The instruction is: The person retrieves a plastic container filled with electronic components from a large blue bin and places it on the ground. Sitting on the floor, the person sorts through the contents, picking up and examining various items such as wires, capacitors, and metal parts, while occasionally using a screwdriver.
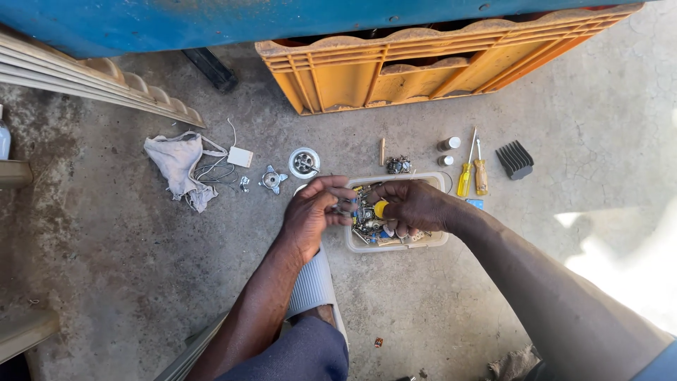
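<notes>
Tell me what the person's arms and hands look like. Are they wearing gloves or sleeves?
No gloves: the left hand and the right hand are both bare. Both forearms are bare too, with no watch or bracelet showing. A bit of light blue sleeve peeks in at the right arm's top, at the picture's corner. I cannot see any rings.

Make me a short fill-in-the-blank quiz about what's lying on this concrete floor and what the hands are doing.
1. Both hands, the left hand and right hand, work over a small plastic ____ full of small parts.
2. The two screwdrivers have ____ handles.
3. The big crate at the top is ____ in colour.
4. The crumpled rag lies to the ____ of the hands.

Missing words: tray; yellow; orange; left
</notes>
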